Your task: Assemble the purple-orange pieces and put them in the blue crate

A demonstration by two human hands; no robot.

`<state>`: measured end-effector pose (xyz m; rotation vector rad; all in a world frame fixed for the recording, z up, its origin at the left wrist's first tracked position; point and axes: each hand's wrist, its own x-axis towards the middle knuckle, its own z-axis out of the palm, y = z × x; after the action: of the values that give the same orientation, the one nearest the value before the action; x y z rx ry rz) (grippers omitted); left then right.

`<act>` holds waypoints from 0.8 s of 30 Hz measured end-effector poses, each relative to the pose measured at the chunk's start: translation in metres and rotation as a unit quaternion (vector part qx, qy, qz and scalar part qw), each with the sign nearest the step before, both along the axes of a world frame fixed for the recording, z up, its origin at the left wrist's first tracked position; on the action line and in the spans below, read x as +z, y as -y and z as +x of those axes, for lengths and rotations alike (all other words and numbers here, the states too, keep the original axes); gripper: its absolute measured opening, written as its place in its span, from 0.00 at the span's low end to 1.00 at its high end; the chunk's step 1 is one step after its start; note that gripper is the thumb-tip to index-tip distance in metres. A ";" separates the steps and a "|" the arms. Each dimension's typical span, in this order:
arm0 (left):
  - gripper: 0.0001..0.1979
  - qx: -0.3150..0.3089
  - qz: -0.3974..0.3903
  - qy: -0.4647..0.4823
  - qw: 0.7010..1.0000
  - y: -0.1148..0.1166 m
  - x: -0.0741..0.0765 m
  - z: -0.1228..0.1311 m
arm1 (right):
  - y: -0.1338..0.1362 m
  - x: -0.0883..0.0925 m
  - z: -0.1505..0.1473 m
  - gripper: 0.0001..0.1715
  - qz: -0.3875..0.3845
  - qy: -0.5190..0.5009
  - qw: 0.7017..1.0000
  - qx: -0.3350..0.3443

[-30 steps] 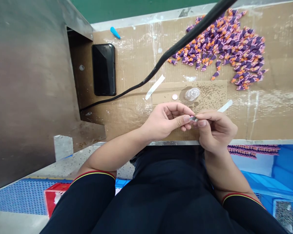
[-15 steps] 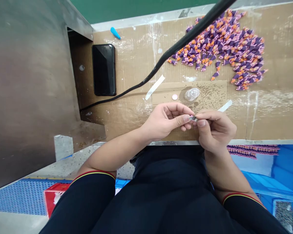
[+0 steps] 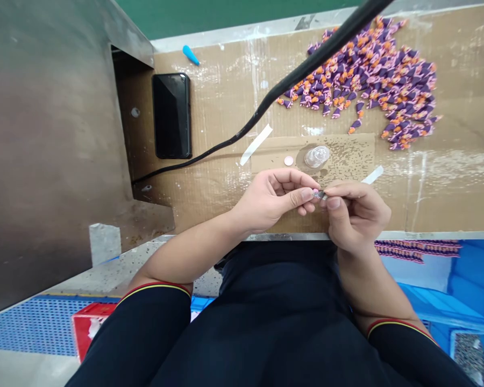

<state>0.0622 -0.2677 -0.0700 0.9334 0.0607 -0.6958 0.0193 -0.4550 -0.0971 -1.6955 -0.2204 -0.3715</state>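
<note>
Head view, held piece: I see a small grey piece (image 3: 319, 195) with a pink tip, pinched over the near edge of the cardboard-covered bench (image 3: 447, 177).
Axis: it lies crosswise, hand to hand, with the pink tip leftward. It is too small for me to tell more.
Left hand (image 3: 272, 199): thumb and forefinger are closed on its left end.
Right hand (image 3: 353, 212): thumb and forefinger are closed on its right end, the other fingers curled.
Just beyond: a clear bottle (image 3: 317, 156) and a pink disc (image 3: 289, 160) lie near the knuckles.
Farther: a pile of purple-and-orange cones (image 3: 371, 80) is at far right, a phone (image 3: 171, 115) at left.
In the way: a black cable (image 3: 266, 107) crosses diagonally over the pile's edge, clear of both hands.
</note>
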 end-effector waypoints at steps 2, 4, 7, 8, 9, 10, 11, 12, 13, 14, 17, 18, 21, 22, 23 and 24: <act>0.24 0.003 -0.009 0.005 1.000 0.000 -0.001 0.000 | 0.001 -0.001 -0.001 0.04 -0.001 -0.008 1.000 -0.009; 0.23 0.001 -0.011 0.008 1.000 0.001 -0.002 -0.001 | 0.001 -0.003 -0.001 0.05 -0.011 -0.001 1.000 -0.008; 0.24 -0.003 -0.002 0.009 1.000 0.001 -0.003 -0.001 | 0.002 -0.003 0.000 0.06 -0.033 0.008 0.999 0.003; 0.24 0.001 0.000 0.010 1.000 0.000 -0.003 0.000 | 0.002 -0.003 0.000 0.06 -0.037 0.006 0.999 0.005; 0.23 0.009 0.000 0.013 1.000 0.000 -0.003 0.000 | 0.002 -0.003 0.000 0.05 -0.041 0.003 0.999 0.007; 0.22 0.016 0.001 0.017 1.000 -0.001 -0.003 0.001 | 0.002 -0.002 -0.001 0.05 -0.043 0.000 0.999 0.006; 0.21 0.021 0.002 0.021 1.000 -0.002 -0.003 0.001 | 0.001 -0.002 0.000 0.05 -0.041 0.001 0.999 0.003; 0.21 0.025 0.004 0.026 0.999 -0.002 -0.003 0.002 | 0.001 -0.002 0.000 0.05 -0.033 0.003 0.999 -0.002; 0.21 0.025 0.007 0.028 0.999 -0.002 -0.003 0.002 | 0.000 -0.002 0.000 0.06 -0.020 0.007 1.000 -0.009; 0.22 0.022 0.010 0.028 0.999 -0.002 -0.003 0.002 | -0.001 -0.002 0.001 0.07 -0.005 0.011 1.000 -0.020; 0.23 0.020 0.011 0.034 0.999 -0.001 -0.004 0.001 | -0.005 -0.005 0.003 0.10 0.033 0.024 0.996 -0.073; 0.22 0.023 0.008 0.041 0.999 0.000 -0.004 0.001 | -0.006 -0.006 0.003 0.11 0.038 0.020 0.995 -0.087; 0.18 0.040 0.003 0.073 0.997 0.001 -0.002 -0.001 | -0.010 -0.005 0.004 0.15 0.042 -0.014 0.995 -0.092; 0.18 0.043 0.005 0.084 0.996 0.002 -0.001 -0.001 | -0.010 -0.004 0.004 0.16 0.036 -0.022 0.995 -0.086; 0.17 0.046 0.008 0.093 0.995 0.002 0.000 -0.001 | -0.010 -0.002 0.003 0.16 0.025 -0.024 0.996 -0.081; 0.17 0.048 0.011 0.101 0.994 0.002 0.001 -0.001 | -0.010 0.000 0.003 0.16 0.009 -0.023 0.997 -0.078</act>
<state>0.0609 -0.2693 -0.0695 1.0113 -0.0661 -0.5107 0.0220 -0.4452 -0.0968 -1.7061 -0.0505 -0.4486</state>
